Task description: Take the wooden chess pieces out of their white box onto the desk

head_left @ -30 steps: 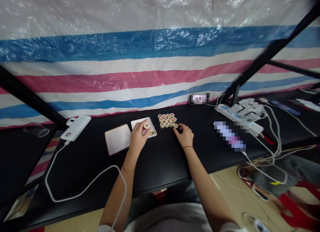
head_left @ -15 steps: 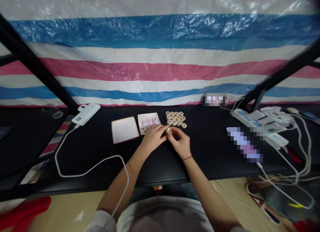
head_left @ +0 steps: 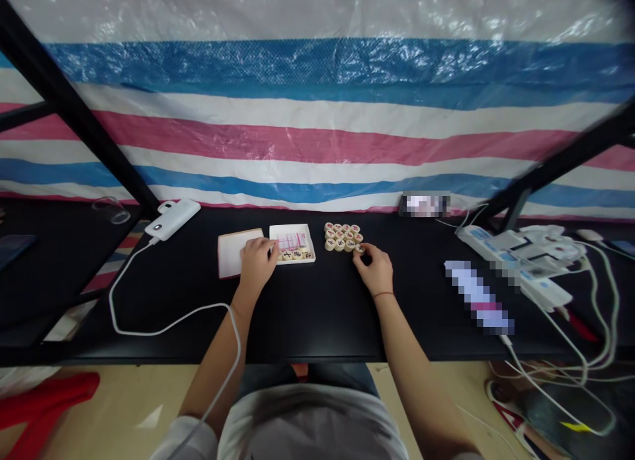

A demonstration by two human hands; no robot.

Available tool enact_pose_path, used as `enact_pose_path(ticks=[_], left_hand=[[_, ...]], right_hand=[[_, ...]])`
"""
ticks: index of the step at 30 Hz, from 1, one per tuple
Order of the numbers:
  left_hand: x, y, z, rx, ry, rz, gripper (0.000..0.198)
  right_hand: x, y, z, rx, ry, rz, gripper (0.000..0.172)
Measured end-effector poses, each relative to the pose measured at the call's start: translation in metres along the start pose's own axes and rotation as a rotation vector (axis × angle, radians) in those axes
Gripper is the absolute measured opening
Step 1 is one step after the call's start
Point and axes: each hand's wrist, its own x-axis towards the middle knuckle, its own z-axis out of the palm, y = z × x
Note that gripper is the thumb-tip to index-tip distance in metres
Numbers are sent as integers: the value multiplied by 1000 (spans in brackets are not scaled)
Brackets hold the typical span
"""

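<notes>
Grip clamped on the piece [head_left: 360, 249] at the near right of the cluster [head_left: 342, 236] on the tabletop [head_left: 315, 308], the right hand [head_left: 376, 268] should nudge it flat and gently; the grip of the left hand [head_left: 256, 263] by the box [head_left: 312, 240] I cannot tell
</notes>
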Motion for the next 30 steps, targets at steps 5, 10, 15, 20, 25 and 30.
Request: enact_pose_path(ticks=[5, 10, 15, 20, 25, 30], left_hand=[[0, 7, -2, 96, -114, -20, 21], [-3, 9, -1, 129, -181, -3, 20], [-3, 10, 1, 132, -208, 15, 20], [1, 14, 4, 183, -160, 47, 25], [-2, 15, 3, 197, -98, 44, 23], [-7, 15, -2, 195, 17, -16, 19]], right_hand=[[1, 5, 1, 25, -36, 19, 28], [2, 12, 2, 54, -46, 52, 30], [1, -8, -7, 50, 116, 8, 28], [0, -71, -5, 184, -142, -375, 29], [3, -105, 14, 162, -430, -466, 39], [1, -96, 16, 209, -390, -446, 25]])
